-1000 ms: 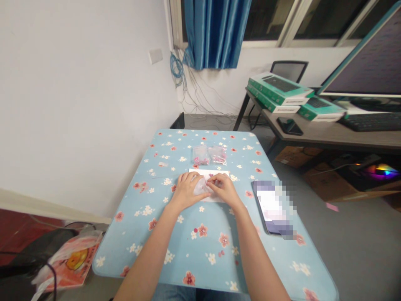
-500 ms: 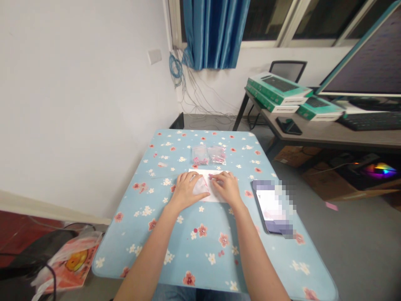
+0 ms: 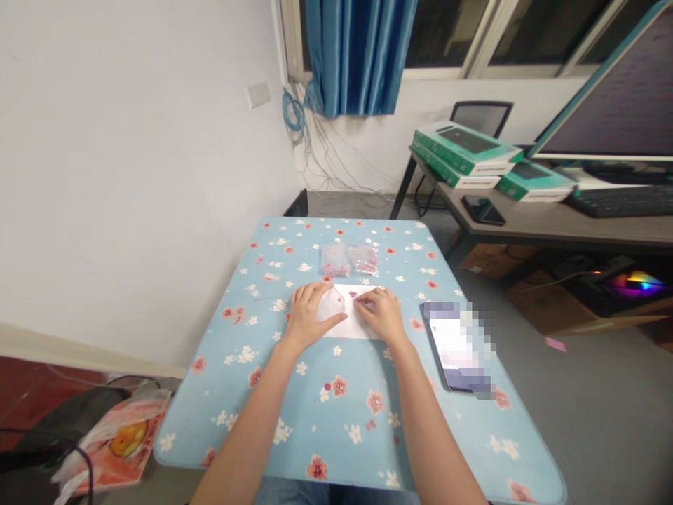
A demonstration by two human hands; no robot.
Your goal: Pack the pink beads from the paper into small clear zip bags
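Note:
A white sheet (image 3: 357, 327) lies on the flowered tabletop between my hands. My left hand (image 3: 310, 315) rests on its left part, thumb and fingers spread apart. Near that hand, a thin pink line and a small pink piece (image 3: 339, 299) show on the white surface. My right hand (image 3: 383, 313) is over the sheet's right part, thumb and index finger pinched together; whatever lies between the fingertips is too small to name. Just beyond those fingertips sits a small cluster of pink pieces (image 3: 352, 294). Two clear bags (image 3: 335, 259) (image 3: 364, 259) with pink pieces lie behind the sheet.
A phone with a lit screen (image 3: 457, 347) lies at the table's right side. Small red and pink bits (image 3: 328, 386) are near the front. A desk (image 3: 547, 223) with green boxes (image 3: 467, 149) stands at the right, and a wall (image 3: 131, 175) rises at the left.
My left hand has shifted slightly left, its thumb drawn back, and more of the white sheet shows. The right fingertips are now a little below the pink cluster.

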